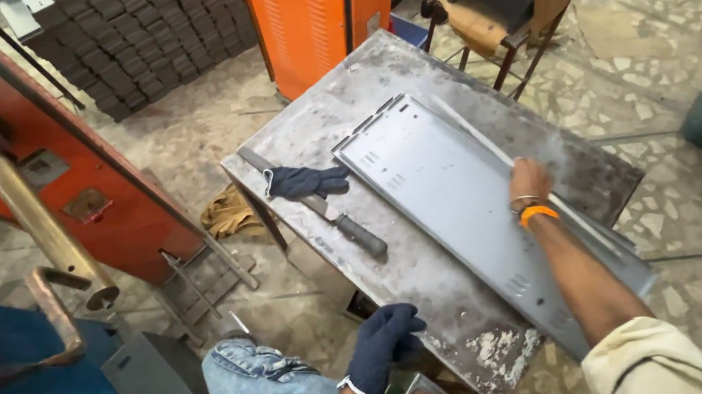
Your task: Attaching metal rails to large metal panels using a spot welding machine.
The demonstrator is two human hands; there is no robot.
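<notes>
The perforated sheet-metal panel (461, 209), lying on the steel table (437, 303), is pressed flat by the bare right hand (530, 181); the gloved left hand (382, 346) hangs loosely curled, empty. An even hold is advised.

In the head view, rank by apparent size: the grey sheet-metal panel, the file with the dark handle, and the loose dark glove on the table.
1. Grey sheet-metal panel, by far the largest.
2. File, long and thin.
3. Loose dark glove, shorter than the file and draped across it.

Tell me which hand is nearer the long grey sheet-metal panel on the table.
Right. The bare right hand rests on the panel at its far edge; the gloved left hand hangs off the table's near edge, apart from it.
</notes>
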